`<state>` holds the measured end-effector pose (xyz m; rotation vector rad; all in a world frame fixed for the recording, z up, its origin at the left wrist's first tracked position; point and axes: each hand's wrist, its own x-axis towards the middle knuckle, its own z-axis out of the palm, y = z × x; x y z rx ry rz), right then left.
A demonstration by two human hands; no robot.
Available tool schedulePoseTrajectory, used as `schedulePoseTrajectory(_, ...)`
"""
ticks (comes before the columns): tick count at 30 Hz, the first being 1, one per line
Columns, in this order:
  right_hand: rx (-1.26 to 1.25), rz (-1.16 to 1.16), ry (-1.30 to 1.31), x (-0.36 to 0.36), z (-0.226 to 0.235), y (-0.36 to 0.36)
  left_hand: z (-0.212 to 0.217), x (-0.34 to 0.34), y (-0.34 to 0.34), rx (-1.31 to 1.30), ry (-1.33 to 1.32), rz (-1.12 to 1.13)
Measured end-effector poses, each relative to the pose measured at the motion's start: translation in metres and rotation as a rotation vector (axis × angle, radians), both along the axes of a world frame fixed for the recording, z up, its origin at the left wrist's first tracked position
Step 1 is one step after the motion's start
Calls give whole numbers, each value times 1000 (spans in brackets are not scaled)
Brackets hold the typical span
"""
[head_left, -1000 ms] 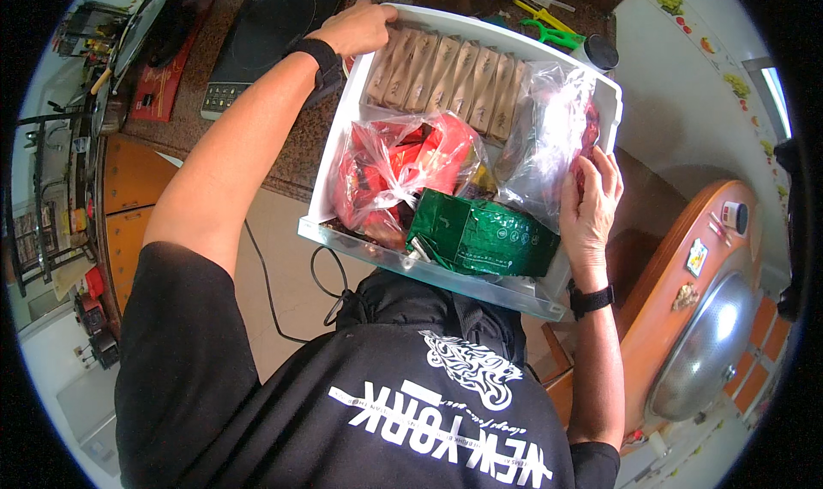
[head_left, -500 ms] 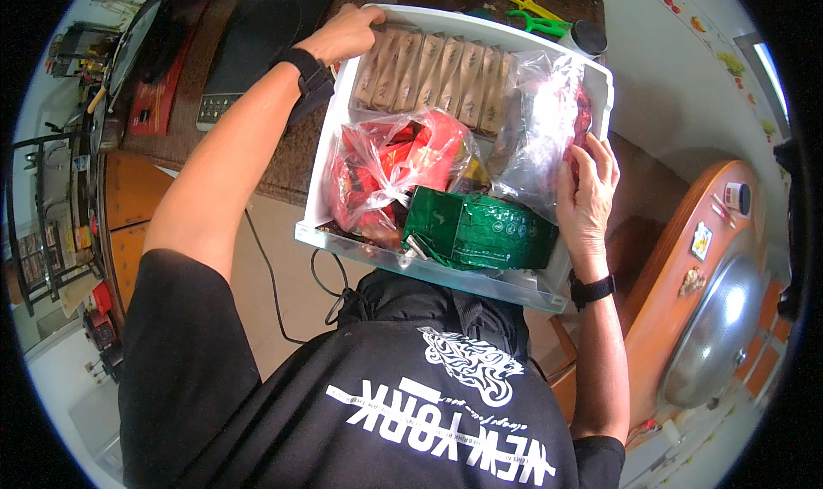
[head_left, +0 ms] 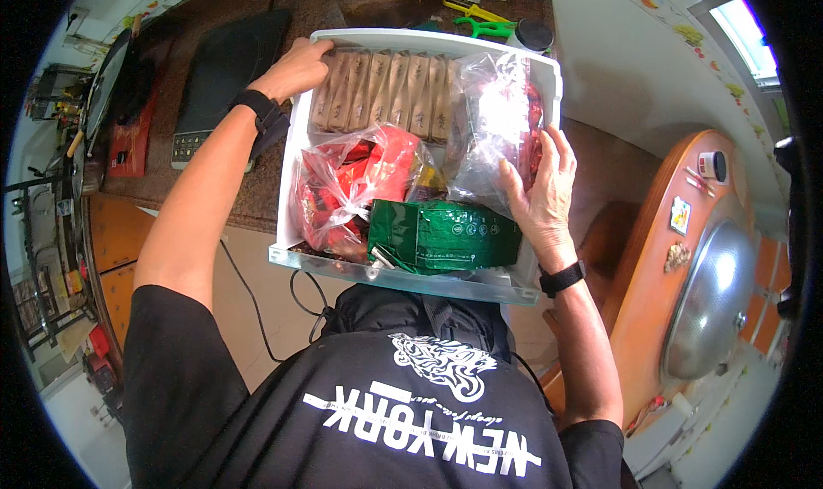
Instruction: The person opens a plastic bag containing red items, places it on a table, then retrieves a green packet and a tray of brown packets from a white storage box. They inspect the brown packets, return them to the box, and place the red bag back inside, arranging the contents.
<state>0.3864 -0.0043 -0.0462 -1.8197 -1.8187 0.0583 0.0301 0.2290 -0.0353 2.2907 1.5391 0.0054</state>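
We're gripping the clear-fronted drawer [head_left: 386, 36] at eleven o'clock with our left hand [head_left: 296, 69] — presumably for steadiness — while our right hand [head_left: 546, 193] is curving at three, its grip unclear.

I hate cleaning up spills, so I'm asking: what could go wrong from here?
The front of the white drawer juts past the counter's edge; if the left hand lost its hold at the back left corner, the drawer might tip toward the person. The black-topped jar stands close behind the rim, so a nudge might topple it. The black cord below might catch a foot.
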Motion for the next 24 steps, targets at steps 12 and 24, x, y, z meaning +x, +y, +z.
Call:
schedulePoseTrajectory(12, -81, 12, -297, -15, 13, 1, 50, 100, -67, -98, -288, -204)
schedulePoseTrajectory(24, -421, 58, 43, -14, 67, -8, 42, 163, -99, -839, -549, 103)
